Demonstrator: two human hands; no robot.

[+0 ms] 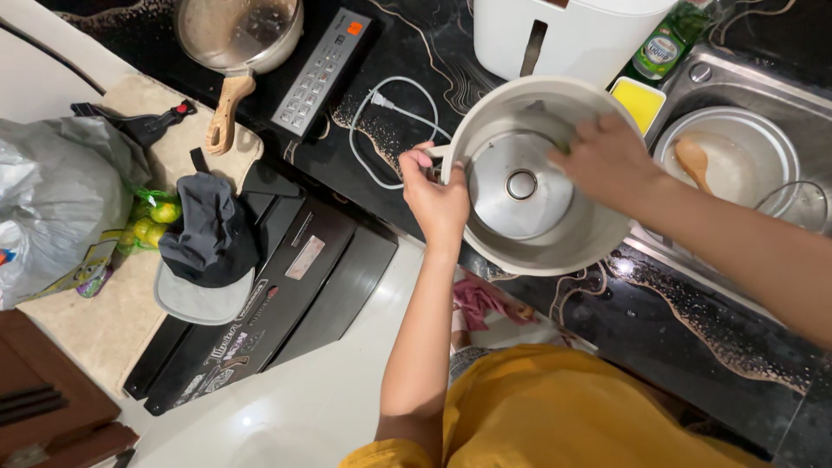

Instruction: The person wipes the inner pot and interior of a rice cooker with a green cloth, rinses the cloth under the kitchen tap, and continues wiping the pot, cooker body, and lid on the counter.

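While the pot [542, 173] hangs at the counter edge [555, 299] beside the sink [763, 87], left hand [438, 198] clamps its rim; right hand [607, 156] presses inside the pale, steel-bottomed wall, fingers curled.

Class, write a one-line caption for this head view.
Left hand steadies a white cooker body; right hand wipes inside.

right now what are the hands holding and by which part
The left hand grips the round cream cooker body at its rim. The right hand reaches inside it, apparently pressing a partly hidden green sponge.
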